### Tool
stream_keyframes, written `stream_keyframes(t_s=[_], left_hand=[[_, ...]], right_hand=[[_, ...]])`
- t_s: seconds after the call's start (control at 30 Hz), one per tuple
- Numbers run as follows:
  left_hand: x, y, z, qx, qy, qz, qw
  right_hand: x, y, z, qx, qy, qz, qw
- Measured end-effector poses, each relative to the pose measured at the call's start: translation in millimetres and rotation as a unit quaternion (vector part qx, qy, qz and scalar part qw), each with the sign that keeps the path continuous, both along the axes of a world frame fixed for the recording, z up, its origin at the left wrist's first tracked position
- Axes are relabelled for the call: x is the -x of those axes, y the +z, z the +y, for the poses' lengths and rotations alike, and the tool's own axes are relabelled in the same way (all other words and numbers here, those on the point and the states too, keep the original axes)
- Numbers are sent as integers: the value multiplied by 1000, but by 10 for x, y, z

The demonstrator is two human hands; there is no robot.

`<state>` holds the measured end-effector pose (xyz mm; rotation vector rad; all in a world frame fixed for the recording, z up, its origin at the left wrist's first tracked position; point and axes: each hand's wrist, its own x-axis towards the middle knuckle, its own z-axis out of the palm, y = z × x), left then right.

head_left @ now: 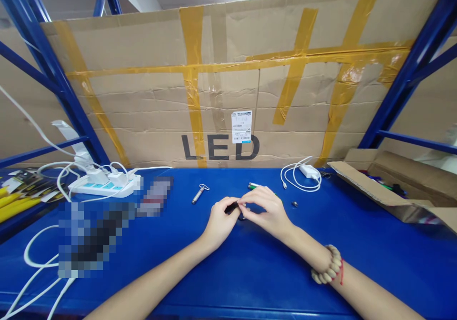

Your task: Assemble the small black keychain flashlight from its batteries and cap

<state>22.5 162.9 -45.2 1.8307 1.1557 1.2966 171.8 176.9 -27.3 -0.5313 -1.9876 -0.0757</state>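
Note:
Near the middle of the blue shelf, my left hand [222, 219] is closed around a small dark object [231, 208], mostly hidden by the fingers, so its kind cannot be made out. My right hand [268, 209] meets it from the right, thumb and forefinger pinched together at the object's edge; what the pinch holds is too small to name. A beaded bracelet is on the right wrist. Partly behind the right hand lies a green and silver pen-like item [253, 185]. A small metal piece [294, 204] is to its right. Left of my hands rests a slim metal tool with a looped end [200, 194].
A white adapter with a coiled cable [309, 171] lies at the back right, beside an open cardboard box [378, 189]. At left are a power strip [107, 185], loose white cables, pixelated items and yellow-handled tools [17, 205]. A large cardboard panel [153, 110] closes the back.

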Motion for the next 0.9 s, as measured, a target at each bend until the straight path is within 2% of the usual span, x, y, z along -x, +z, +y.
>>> stream_keyframes(t_s=[0.33, 0.7, 0.9], left_hand=[[-20, 20, -36, 4, 16, 9, 1000], [-5, 17, -20, 6, 26, 4, 1000], [-2, -29, -2, 21, 35, 2, 999]], right_hand=[[-35, -81, 28, 28, 48, 1, 998], [12, -108, 24, 12, 16, -8, 1000], [-17, -143, 44, -2, 22, -34, 999]])
